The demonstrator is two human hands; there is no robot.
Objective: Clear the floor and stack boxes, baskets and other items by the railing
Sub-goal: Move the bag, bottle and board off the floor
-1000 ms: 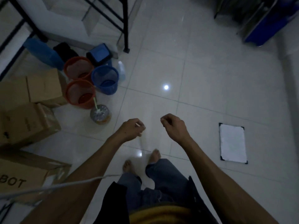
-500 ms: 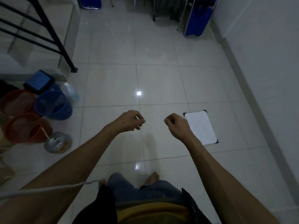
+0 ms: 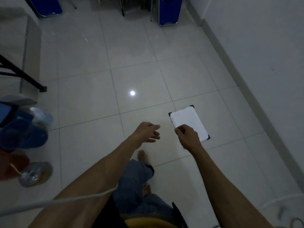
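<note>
I've got both arms out over the tiled floor (image 3: 92, 99). My left hand (image 3: 148, 134) is loose, fingers spread, gripping nothing. My right hand (image 3: 187, 137) is curled into a loose fist, empty as far as I can see, hovering over the near corner of a white sheet with black corners (image 3: 189, 122), flat on the floor near the right wall. At the floor's left edge sit a blue basket (image 3: 24, 135), a red basket (image 3: 11, 163) and a black railing post (image 3: 24, 76).
</note>
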